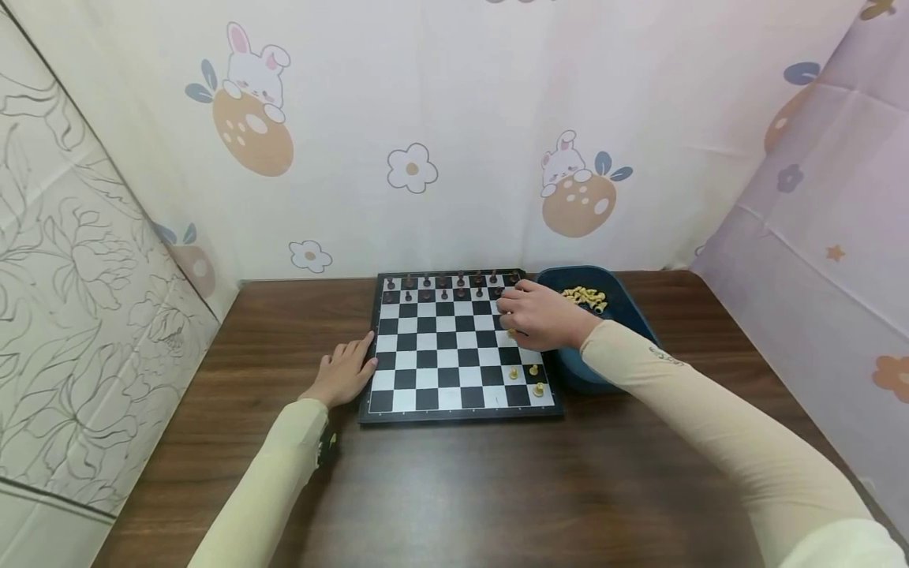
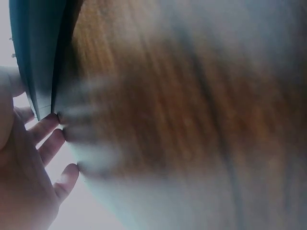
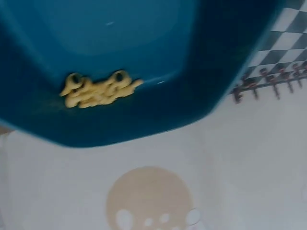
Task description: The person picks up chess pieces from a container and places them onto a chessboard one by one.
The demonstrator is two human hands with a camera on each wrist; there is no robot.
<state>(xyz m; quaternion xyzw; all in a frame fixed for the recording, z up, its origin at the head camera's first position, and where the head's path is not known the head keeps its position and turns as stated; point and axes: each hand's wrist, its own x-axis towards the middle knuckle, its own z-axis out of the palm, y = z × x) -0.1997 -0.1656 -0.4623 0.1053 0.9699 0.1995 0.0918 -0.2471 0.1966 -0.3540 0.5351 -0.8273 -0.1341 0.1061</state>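
A black-and-white chessboard [image 1: 436, 359] lies on the table, with two rows of dark chess pieces [image 1: 443, 282] along its far side. My left hand [image 1: 341, 372] rests at the board's left edge, fingers extended; the left wrist view shows its fingertips [image 2: 45, 125] right at the board's side. Over the board's right columns is my right hand [image 1: 538, 315], fingers bent downward. A pale yellow chess piece [image 1: 512, 334] shows just under it; I cannot tell whether the fingertips hold one. Several yellow pieces [image 1: 538, 390] stand at the near right corner.
A deep blue bin [image 1: 586, 386] stands against the board's right side, under my right forearm. Inside lies a heap of yellow chess pieces [image 3: 98, 91]. A patterned curtain [image 1: 469, 197] hangs behind the brown wooden table [image 1: 454, 489], and a floral panel [image 1: 78, 276] borders the left.
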